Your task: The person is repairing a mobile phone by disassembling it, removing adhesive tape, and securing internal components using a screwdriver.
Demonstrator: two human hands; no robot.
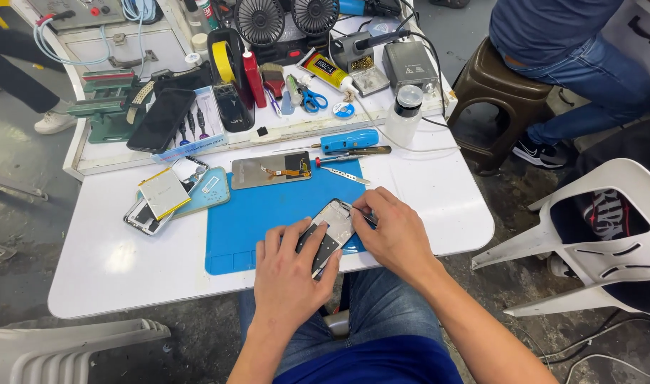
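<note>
Left hand (291,267) clamped opened phone (330,235) at blue mat's (268,210) near edge. Right hand (392,231) pinched thin tool, tip on phone's top edge. Step judged: prying inner part. Next needed steady, light leverage.

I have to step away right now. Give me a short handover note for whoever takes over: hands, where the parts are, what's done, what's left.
Left hand: presses the opened phone frame flat at the near edge of the blue mat.
Right hand: pinches a thin tool against the frame's upper right edge; its tip is too small to make out.
Parts: detached screen panel at the mat's far edge; tweezers and blue screwdriver beyond it; second opened phone with loose battery to the left.
Done: frame stripped open, screen off.
Left: work on the frame's edge is under way; nothing reassembled.
</note>
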